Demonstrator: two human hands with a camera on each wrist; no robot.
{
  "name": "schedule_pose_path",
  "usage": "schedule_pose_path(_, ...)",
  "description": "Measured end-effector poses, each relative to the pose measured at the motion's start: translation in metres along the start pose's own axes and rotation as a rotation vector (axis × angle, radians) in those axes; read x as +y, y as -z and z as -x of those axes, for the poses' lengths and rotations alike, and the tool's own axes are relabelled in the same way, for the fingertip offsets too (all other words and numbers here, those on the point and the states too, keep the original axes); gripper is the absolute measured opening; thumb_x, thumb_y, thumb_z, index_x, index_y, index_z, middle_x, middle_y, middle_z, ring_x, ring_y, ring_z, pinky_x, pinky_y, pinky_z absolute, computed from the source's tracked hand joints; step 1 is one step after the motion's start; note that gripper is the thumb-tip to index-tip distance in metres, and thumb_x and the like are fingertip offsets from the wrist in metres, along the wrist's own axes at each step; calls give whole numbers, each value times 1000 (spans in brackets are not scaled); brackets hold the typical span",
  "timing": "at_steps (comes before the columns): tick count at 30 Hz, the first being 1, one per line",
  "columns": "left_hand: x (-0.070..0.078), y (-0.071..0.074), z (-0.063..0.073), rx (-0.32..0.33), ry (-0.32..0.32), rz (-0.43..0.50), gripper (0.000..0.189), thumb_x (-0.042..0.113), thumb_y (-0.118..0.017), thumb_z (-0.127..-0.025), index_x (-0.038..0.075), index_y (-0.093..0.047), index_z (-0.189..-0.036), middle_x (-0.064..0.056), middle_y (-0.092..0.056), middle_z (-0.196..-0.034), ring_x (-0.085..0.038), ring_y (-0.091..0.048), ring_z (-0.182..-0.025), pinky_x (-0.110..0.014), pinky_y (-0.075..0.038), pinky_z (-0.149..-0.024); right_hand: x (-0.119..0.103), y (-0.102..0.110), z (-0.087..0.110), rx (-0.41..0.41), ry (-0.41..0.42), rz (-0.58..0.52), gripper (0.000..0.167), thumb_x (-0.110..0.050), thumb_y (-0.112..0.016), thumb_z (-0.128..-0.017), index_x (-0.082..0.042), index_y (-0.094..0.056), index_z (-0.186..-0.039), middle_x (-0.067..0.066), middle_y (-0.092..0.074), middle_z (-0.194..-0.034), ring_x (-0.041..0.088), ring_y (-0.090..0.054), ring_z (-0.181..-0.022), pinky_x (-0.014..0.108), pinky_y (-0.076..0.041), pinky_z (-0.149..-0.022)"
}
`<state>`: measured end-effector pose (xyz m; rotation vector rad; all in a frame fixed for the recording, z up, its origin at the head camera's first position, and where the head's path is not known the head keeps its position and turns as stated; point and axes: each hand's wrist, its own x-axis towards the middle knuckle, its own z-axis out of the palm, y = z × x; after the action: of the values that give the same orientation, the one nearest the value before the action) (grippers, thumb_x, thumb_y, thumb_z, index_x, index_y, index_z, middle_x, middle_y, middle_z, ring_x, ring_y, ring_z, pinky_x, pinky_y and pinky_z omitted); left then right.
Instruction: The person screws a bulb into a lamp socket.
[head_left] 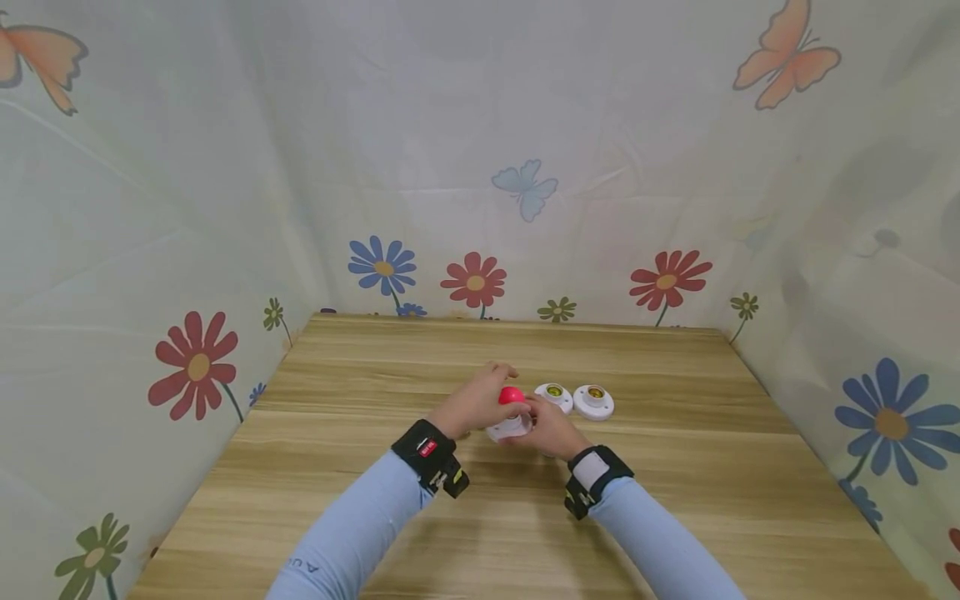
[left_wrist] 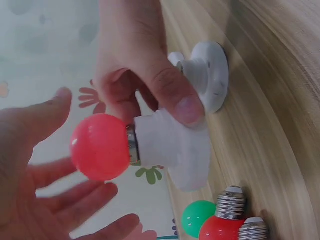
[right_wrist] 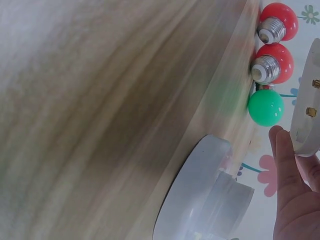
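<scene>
My right hand (head_left: 553, 429) grips a white lamp socket (left_wrist: 165, 142) by its round base, thumb on the near side in the left wrist view. A red light bulb (left_wrist: 100, 147) sits in the socket's mouth, with a strip of its metal thread showing. Around the bulb, my left hand (left_wrist: 30, 175) has its fingers spread and relaxed, thumb apart from the glass. The right wrist view catches the underside of the held socket (right_wrist: 311, 100), with small brass-coloured contacts in it. Both hands are over the wooden table.
Two white sockets, one in the middle (head_left: 553, 394) and one on the right (head_left: 594, 402), stand on the wooden table (head_left: 675, 500). Loose bulbs lie there too: a green bulb (right_wrist: 266, 107) and two red bulbs, one nearer it (right_wrist: 284, 62), one farther (right_wrist: 287, 22). Flower-printed curtains (head_left: 420, 125) surround the table.
</scene>
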<state>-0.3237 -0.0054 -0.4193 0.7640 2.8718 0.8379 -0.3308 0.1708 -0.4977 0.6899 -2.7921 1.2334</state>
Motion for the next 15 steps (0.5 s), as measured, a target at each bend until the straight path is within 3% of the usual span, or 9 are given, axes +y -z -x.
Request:
schedule_pose_path(7,10,2,5,79,46,-93,53,45,-74,-82,8,-56,-114,-4,-53,-103,-14,-55,-84,-22,-53,-71,2,-1,-2,-9,-13,9,65,-45,-86,-68,-13,-65,-121,1,-65,-114,17,-59,-96,40,-51,-84)
schedule_pose_path(12,10,1,4,70,38,-94,48,39,-75,-82,9,-59,-115,-3,-55,-107,-14,-55,-87,-23,-52,-75,0,0,0,-2,12,5,64,-43,-87,-67,-12,-65,-119,1,-65,-111,16,-59,-94,38,-51,-81)
schedule_pose_path(15,9,0,1,46,1,-67,40,28,-75,-85,10,-61,-117,-2,-58,-110,-14,-56,-92,-25,-53,-81,0,2,1,14,39,12,62,-41,-87,-67,-11,-66,-117,1,-65,-110,16,-58,-94,37,-50,-82)
